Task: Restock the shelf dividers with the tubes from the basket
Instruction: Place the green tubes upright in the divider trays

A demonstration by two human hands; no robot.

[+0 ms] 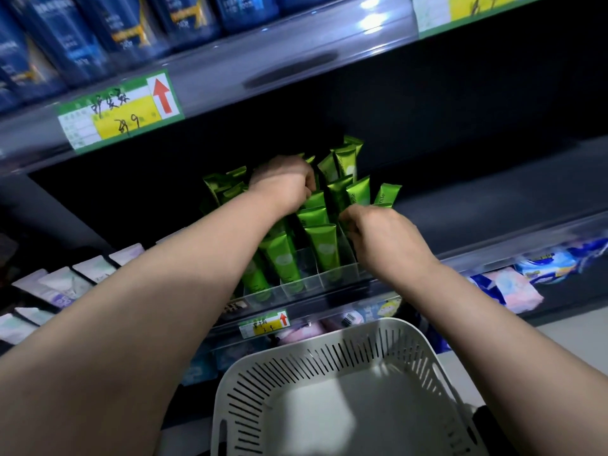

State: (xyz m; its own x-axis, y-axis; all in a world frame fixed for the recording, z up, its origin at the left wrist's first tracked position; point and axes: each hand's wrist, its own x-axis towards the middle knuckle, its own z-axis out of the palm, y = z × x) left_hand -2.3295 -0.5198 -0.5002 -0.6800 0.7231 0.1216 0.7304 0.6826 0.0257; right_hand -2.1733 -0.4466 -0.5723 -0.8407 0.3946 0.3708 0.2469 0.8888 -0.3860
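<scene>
Several green tubes (324, 248) stand upright in rows inside clear plastic shelf dividers (309, 284) on the middle shelf. My left hand (283, 182) reaches deep among the tubes at the back, fingers curled around the tops of the green tubes there. My right hand (378, 235) sits at the right side of the rows, fingers pinched on a green tube beside the divider wall. The white slotted basket (424, 350) below the shelf shows a bare bottom with no tubes visible in it.
The shelf above holds blue pouches (125, 24) behind a price tag (121, 110) with a red arrow. White packets (65, 284) lie on the left of the middle shelf. Blue and pink packs (513, 284) fill the lower right shelf. The dark shelf stretch to the right is bare.
</scene>
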